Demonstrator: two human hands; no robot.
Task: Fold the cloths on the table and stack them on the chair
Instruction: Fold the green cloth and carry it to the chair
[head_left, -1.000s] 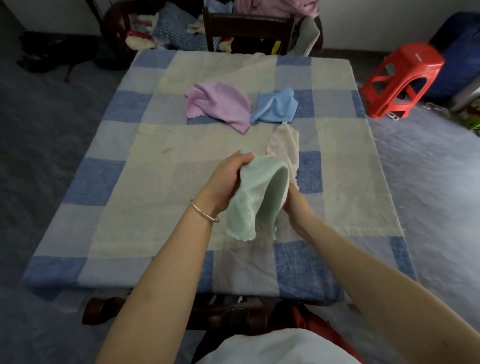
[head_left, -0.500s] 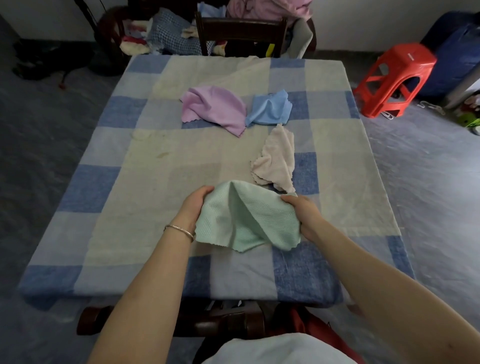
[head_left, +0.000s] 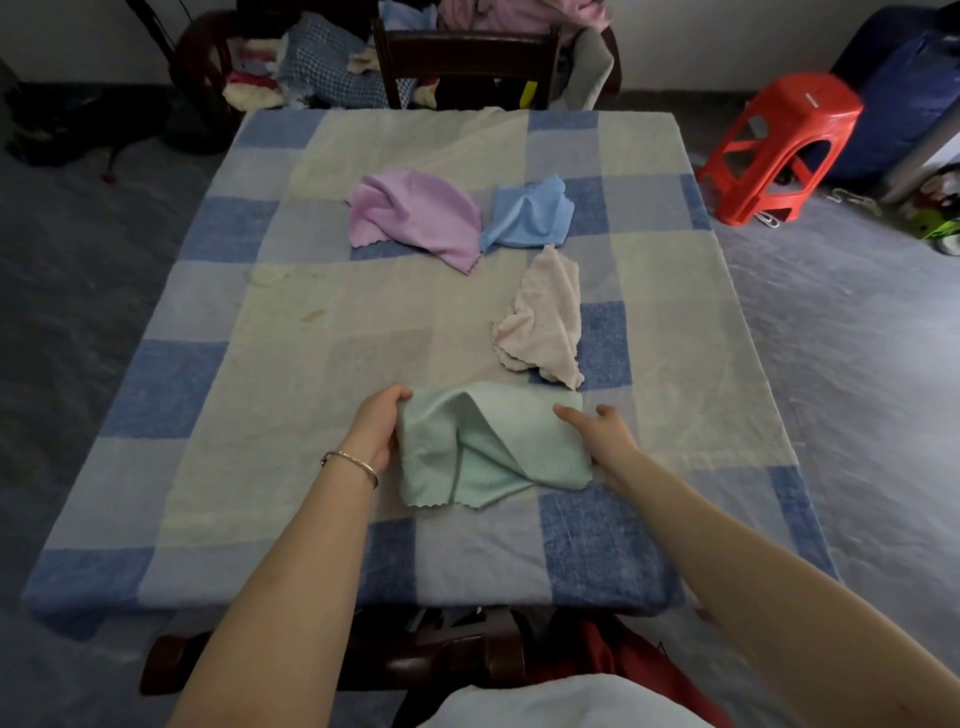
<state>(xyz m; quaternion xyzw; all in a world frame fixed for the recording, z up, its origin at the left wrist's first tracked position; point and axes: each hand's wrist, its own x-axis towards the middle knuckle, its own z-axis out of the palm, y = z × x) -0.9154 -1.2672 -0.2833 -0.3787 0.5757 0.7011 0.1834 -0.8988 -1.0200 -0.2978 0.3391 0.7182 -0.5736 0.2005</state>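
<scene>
A mint green cloth (head_left: 493, 447) lies rumpled on the checked tablecloth (head_left: 260, 415) near the front of the table. My left hand (head_left: 376, 428) grips its left edge, fingers curled over the top corner. On its right side rests my right hand (head_left: 602, 431), fingers loosely extended and touching the fabric. Further back lie a beige cloth (head_left: 545, 322), a purple cloth (head_left: 415, 218) and a light blue cloth (head_left: 530, 215), all unfolded. A dark wooden chair (head_left: 467, 57) stands behind the far table edge.
A red plastic stool (head_left: 779, 145) stands on the floor to the right of the table. Piles of clothes (head_left: 322, 73) sit on seats behind the table. A dark chair seat (head_left: 363, 654) is just under the near table edge.
The green cloth came down from mid-air onto the table and was spread wider. My right hand loosened from a grip to resting fingers on it.
</scene>
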